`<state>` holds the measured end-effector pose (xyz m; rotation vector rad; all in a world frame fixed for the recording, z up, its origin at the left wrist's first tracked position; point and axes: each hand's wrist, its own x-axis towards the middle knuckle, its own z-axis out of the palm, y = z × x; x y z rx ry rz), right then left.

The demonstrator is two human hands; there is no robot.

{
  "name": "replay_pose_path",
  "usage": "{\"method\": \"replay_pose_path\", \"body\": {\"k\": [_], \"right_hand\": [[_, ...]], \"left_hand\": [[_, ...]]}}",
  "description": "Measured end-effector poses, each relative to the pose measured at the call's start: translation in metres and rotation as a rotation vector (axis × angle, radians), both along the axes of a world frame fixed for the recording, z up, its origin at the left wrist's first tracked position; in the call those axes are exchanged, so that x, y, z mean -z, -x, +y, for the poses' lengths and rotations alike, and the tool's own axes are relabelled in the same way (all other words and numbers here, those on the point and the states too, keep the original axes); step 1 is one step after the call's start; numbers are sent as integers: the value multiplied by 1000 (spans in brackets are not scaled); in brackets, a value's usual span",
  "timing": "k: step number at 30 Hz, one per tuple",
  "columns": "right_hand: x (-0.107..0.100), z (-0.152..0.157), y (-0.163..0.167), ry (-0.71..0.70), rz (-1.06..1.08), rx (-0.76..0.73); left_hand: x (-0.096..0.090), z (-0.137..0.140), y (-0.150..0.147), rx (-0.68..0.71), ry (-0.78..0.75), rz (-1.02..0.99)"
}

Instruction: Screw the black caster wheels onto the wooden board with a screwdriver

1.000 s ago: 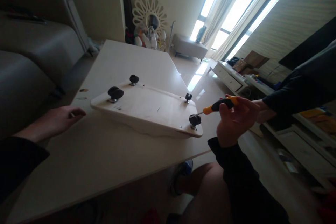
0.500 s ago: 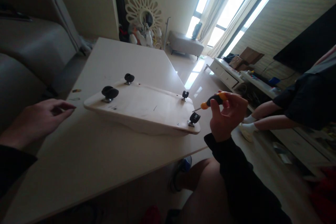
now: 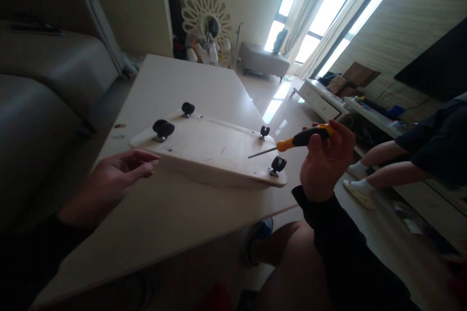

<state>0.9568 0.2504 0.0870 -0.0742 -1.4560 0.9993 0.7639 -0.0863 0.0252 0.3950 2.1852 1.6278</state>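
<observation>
My right hand (image 3: 324, 163) grips a screwdriver (image 3: 301, 140) with an orange and black handle. Its shaft points left over a pale wooden board (image 3: 204, 148) that rests on the table. Black caster wheels stand up near the board's corners: one at near left (image 3: 163, 129), one at far left (image 3: 188, 108), one at far right (image 3: 264, 131) and one at near right (image 3: 278, 164). My left hand (image 3: 120, 175) is just off the board's near left edge, thumb and fingertips pinched together. Whatever may be between those fingertips is too small to make out.
Beneath the board is a white table (image 3: 189, 77), with small items (image 3: 119, 126) on its left edge. A grey sofa (image 3: 69, 53) stands at left. Another person's legs (image 3: 386, 165) are at right, by a low cabinet (image 3: 321, 102). Beyond the table is a grey bench (image 3: 264, 58).
My left hand has come right, towards the board, with its fingertips pinched. The screwdriver now shows more of its shaft, its tip reaching further left over the board. The whole view has shifted slightly.
</observation>
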Motion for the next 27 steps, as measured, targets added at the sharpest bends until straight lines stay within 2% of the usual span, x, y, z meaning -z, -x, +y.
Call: {"method": "replay_pose_path", "body": {"k": [3,6,16,27], "right_hand": [[2,-10,4,165,-19,-112],[5,-23,9,246,-40,-223],[15,-56,21,222,-175,-367],[15,-64,23,209,-204,-417]], "left_hand": [[3,12,-17,24,-221,-249],[5,20,-30,35,-308,-413],[8,26,-43,87,-381,-594],[12,33,-52,112,-351,-645]]}}
